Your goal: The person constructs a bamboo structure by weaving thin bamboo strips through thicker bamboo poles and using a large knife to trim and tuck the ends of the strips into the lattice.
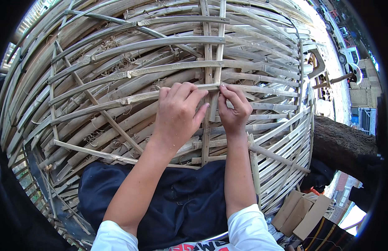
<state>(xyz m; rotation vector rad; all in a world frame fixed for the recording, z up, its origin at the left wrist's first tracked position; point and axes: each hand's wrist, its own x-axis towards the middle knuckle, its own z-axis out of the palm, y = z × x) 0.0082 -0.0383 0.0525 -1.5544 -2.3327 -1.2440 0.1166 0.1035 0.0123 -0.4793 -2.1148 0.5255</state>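
A long split-bamboo slat (pixel 131 99) runs from the left to a pair of upright bamboo strips (pixel 207 52) in the middle. My left hand (pixel 177 111) grips this slat near its right end, fingers curled over it and thumb lower down, apart from the fingertips. At the slat's tip, where it crosses the uprights, my right hand (pixel 235 109) pinches with thumb and forefinger; any small thing between those fingertips is hidden. Above, several similar slats (pixel 160 42) end at the same uprights. All belong to a curved bamboo lattice, with more bamboo poles (pixel 118 125) behind it.
Dark cloth (pixel 181 201) covers my lap, close under the lattice. A loose bamboo strip (pixel 97 153) slants toward my left forearm. At lower right lie an open cardboard box (pixel 298 211) and a thick tree trunk (pixel 340 136). A vehicle (pixel 348 56) stands far right.
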